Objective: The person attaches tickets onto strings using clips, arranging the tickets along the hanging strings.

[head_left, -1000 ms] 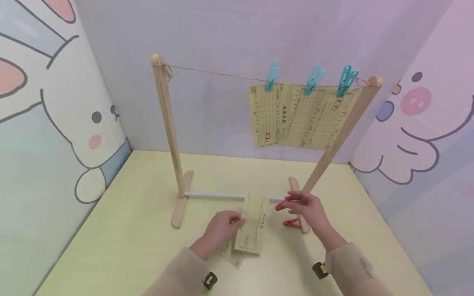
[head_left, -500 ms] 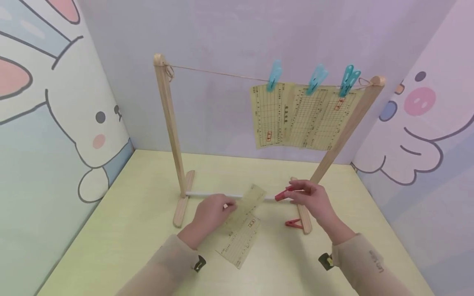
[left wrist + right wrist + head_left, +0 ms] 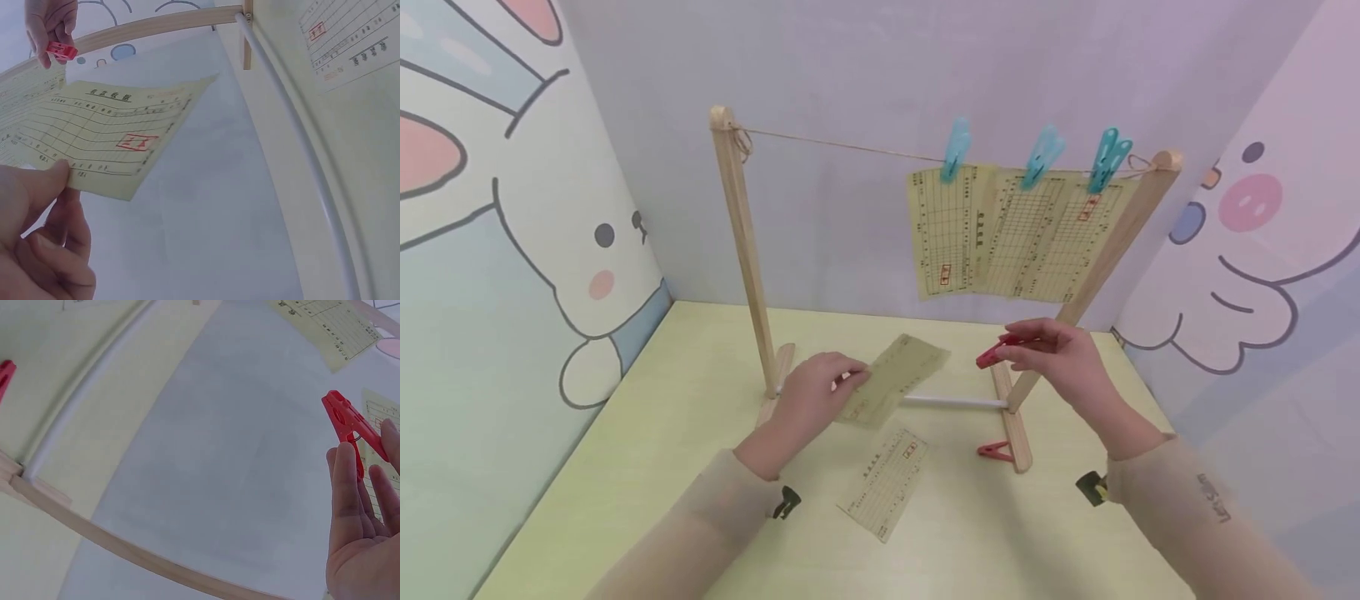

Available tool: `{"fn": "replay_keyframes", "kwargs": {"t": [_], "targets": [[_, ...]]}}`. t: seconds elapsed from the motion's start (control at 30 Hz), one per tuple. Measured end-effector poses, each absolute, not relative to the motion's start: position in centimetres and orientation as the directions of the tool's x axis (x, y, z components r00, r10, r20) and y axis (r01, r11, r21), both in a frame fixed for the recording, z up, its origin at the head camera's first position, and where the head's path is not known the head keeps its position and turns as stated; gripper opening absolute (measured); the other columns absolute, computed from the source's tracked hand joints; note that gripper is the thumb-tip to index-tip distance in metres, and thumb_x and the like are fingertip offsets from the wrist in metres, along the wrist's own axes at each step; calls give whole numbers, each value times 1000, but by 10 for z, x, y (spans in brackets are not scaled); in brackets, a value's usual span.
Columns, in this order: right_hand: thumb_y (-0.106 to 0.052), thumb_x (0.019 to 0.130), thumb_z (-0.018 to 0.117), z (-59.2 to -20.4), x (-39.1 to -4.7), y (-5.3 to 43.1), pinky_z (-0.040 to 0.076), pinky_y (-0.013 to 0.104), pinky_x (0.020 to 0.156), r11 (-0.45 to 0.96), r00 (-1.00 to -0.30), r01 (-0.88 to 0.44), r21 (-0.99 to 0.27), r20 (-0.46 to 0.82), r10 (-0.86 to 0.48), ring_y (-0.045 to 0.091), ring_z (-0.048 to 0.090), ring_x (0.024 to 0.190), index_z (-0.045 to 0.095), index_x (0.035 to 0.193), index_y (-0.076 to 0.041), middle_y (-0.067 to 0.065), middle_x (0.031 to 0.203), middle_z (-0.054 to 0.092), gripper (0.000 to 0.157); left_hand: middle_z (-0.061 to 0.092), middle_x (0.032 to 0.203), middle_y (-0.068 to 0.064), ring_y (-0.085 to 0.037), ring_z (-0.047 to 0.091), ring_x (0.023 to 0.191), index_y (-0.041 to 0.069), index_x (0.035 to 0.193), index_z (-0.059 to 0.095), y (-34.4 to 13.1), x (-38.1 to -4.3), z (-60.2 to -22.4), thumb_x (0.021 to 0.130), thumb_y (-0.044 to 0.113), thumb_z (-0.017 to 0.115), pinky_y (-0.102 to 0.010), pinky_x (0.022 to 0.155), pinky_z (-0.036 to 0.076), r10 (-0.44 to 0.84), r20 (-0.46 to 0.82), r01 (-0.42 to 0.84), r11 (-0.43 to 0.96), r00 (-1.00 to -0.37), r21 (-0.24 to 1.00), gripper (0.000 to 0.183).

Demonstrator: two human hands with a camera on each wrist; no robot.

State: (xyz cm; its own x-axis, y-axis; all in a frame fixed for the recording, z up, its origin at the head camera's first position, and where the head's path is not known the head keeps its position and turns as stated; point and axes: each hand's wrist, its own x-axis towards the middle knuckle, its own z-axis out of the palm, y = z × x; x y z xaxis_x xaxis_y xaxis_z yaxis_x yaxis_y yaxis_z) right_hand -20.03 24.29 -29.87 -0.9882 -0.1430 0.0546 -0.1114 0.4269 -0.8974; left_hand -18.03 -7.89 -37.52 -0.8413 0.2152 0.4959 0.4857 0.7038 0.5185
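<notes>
My left hand (image 3: 811, 393) pinches a yellowish printed receipt slip (image 3: 895, 375) between thumb and fingers, holding it above the table near the rack's white crossbar (image 3: 955, 402). In the left wrist view the slip (image 3: 103, 134) is slightly bent and bears a red stamp. To the right, my right hand (image 3: 1063, 367) holds a red clothespin (image 3: 991, 355) in the air; the right wrist view shows this clothespin (image 3: 350, 425) between thumb and fingers. A second slip (image 3: 886, 483) lies flat on the table below the hands.
A wooden rack with a left post (image 3: 741, 250) and right post (image 3: 1120, 242) carries a string (image 3: 842, 148). Several slips (image 3: 951, 233) hang towards its right end under blue-green clothespins (image 3: 957, 152). Another red clothespin (image 3: 996, 451) lies beside the rack's right foot (image 3: 1017, 437).
The left hand has lifted its slip up and away from the slip on the table, uncovering that one. My right hand has risen and moved right with the red clothespin.
</notes>
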Motion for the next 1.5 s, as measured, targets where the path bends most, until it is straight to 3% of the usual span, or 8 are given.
{"fn": "replay_keyframes", "kwargs": {"t": [0.33, 0.9, 1.23, 1.5], "targets": [[-13, 89, 74, -259, -205, 245, 58, 20, 74, 473, -970, -225, -852, 150, -191, 3, 71, 77, 61, 120, 7, -21, 89, 70, 39, 75, 89, -5, -12, 58, 69, 5, 100, 76, -83, -178, -341, 91, 13, 71, -20, 54, 43, 156, 539, 526, 551, -828, 648, 13], [-1, 87, 74, -211, -202, 232, 56, 14, 70, 528, -884, -467, -710, 378, -274, 0, 71, 76, 68, 109, 6, -23, 88, 70, 24, 76, 91, -8, -16, 61, 72, 2, 99, 76, -91, -189, -308, 92, 9, 69, -24, 60, 45, 194, 633, 623, 529, -749, 576, 12], [7, 83, 73, -182, -199, 219, 56, 15, 72, 271, -793, -605, -748, 536, -290, 5, 73, 75, 74, 92, 0, -7, 85, 76, 12, 75, 86, -11, -18, 62, 75, 0, 97, 76, -93, -199, -298, 91, 7, 70, -22, 63, 45, 148, 679, 653, 478, -719, 587, 11], [12, 82, 72, -159, -202, 207, 56, 15, 74, 279, -734, -679, -678, 633, -246, 6, 73, 76, 76, 85, 0, -5, 82, 76, 13, 74, 86, -12, -15, 59, 76, -1, 97, 75, -93, -206, -285, 93, 9, 68, -17, 50, 33, 53, 691, 645, 412, -721, 643, 12]]}}
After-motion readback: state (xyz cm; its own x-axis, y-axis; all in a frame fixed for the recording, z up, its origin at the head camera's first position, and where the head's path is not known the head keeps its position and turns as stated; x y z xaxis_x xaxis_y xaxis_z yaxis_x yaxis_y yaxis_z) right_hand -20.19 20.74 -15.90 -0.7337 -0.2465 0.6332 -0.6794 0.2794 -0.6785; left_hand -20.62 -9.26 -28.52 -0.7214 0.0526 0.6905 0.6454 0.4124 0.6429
